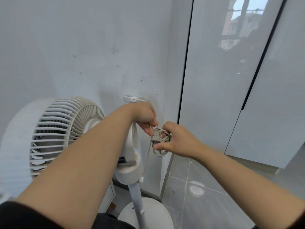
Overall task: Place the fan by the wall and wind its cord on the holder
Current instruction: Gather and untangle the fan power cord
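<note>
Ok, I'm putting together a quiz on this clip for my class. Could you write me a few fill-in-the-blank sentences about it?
1. The fan stands by the ___.
2. The right hand grips the coiled ___.
3. The left hand is just below the white wall-mounted ___.
Missing words: wall; cord; holder.
</note>
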`<state>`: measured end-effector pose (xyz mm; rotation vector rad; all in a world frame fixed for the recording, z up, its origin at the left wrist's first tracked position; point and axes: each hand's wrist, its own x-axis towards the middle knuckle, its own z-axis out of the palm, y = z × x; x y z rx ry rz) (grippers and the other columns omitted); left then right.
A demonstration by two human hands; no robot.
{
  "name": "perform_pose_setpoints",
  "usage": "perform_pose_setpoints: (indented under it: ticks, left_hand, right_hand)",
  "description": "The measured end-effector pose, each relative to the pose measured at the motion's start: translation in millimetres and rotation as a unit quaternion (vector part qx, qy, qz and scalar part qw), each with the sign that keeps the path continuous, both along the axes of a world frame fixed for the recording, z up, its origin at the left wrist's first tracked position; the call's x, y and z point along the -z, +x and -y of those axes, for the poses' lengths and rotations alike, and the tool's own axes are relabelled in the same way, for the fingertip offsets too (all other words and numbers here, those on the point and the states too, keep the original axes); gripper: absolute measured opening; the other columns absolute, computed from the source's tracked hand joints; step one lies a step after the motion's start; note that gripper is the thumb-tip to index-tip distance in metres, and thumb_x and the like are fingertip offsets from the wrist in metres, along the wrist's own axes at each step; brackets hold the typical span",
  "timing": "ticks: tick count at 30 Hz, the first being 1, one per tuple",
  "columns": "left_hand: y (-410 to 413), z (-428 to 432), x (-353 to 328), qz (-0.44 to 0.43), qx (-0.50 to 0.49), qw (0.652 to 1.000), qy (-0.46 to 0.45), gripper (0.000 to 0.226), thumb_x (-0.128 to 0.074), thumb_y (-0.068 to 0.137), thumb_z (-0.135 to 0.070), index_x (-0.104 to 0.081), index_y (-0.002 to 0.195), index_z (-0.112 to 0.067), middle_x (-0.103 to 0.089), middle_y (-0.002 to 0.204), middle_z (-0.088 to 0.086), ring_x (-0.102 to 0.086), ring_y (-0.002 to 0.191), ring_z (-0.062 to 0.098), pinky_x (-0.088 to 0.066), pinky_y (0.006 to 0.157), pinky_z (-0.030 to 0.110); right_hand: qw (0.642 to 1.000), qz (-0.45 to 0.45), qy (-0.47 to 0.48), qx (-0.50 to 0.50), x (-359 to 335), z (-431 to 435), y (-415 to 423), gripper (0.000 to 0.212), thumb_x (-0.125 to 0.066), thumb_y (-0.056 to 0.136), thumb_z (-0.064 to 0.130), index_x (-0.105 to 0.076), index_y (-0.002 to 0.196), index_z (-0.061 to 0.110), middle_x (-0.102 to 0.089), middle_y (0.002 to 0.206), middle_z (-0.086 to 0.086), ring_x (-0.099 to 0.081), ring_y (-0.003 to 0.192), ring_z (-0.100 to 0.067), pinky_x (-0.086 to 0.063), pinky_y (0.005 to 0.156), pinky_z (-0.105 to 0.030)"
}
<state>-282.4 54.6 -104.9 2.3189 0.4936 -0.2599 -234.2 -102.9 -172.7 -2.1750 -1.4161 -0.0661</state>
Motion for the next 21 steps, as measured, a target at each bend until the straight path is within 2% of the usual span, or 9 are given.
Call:
perform_pose_setpoints:
  ticks: [4, 9, 14, 16, 18, 21]
  left_hand:
    - [0, 0, 0, -0.008, -0.005, 1.0, -0.005, 0.012, -0.053, 0.094, -0.004, -0.055, 0.085, 0.004, -0.068, 0.08, 0.024, -0.07, 0.056, 0.02, -0.056, 0.05, 0.022]
    - [-1, 0, -1, -0.02, -0.001, 1.0, -0.012, 0.009, -0.049, 0.094, 0.002, -0.055, 0.087, 0.002, -0.065, 0.074, 0.021, -0.069, 0.053, 0.018, -0.054, 0.047, 0.02]
    - [0, 6, -1, -0.055, 0.028, 0.998, -0.001, 0.014, -0.047, 0.093, 0.004, -0.06, 0.091, -0.001, -0.066, 0.073, 0.019, -0.069, 0.052, 0.017, -0.055, 0.049, 0.02]
    - [0, 10, 0, -0.078, 0.037, 0.996, 0.023, 0.014, -0.047, 0.093, 0.003, -0.059, 0.089, -0.001, -0.065, 0.073, 0.019, -0.068, 0.049, 0.016, -0.055, 0.048, 0.02]
    - [0, 12, 0, -0.088, 0.039, 0.995, 0.039, 0.015, -0.046, 0.094, 0.002, -0.058, 0.086, -0.001, -0.064, 0.072, 0.018, -0.066, 0.045, 0.015, -0.055, 0.047, 0.02]
    - [0, 11, 0, -0.085, 0.033, 0.995, 0.046, 0.015, -0.046, 0.095, -0.002, -0.057, 0.085, -0.003, -0.063, 0.07, 0.016, -0.065, 0.045, 0.014, -0.054, 0.046, 0.019]
  right_hand:
    - [0.999, 0.025, 0.015, 0.042, 4, -5, -6, 0.046, -0.068, 0.074, 0.055, -0.048, 0.078, 0.014, -0.049, 0.081, 0.0, -0.047, 0.07, -0.017, -0.037, 0.061, -0.03]
    - [0.998, -0.054, 0.012, 0.02, -2, 3, 4, 0.036, -0.07, 0.078, 0.043, -0.059, 0.08, 0.009, -0.057, 0.074, 0.0, -0.053, 0.071, -0.018, -0.04, 0.065, -0.031]
    - [0.997, -0.072, 0.025, 0.002, -4, 11, 14, 0.02, -0.067, 0.083, 0.028, -0.067, 0.077, 0.008, -0.065, 0.073, -0.001, -0.058, 0.073, -0.018, -0.045, 0.069, -0.033]
    - [0.996, -0.064, 0.059, 0.001, -7, 11, 18, 0.016, -0.067, 0.083, 0.021, -0.063, 0.069, 0.015, -0.059, 0.07, 0.006, -0.055, 0.072, -0.015, -0.043, 0.07, -0.03]
    - [0.996, -0.042, 0.076, -0.009, -9, 10, 21, 0.024, -0.068, 0.082, 0.017, -0.056, 0.063, 0.025, -0.054, 0.068, 0.011, -0.053, 0.07, -0.014, -0.045, 0.07, -0.031]
    - [0.996, 0.023, 0.082, -0.038, -5, 9, 23, 0.017, -0.066, 0.081, 0.015, -0.06, 0.066, 0.012, -0.056, 0.072, 0.005, -0.054, 0.071, -0.016, -0.047, 0.069, -0.037]
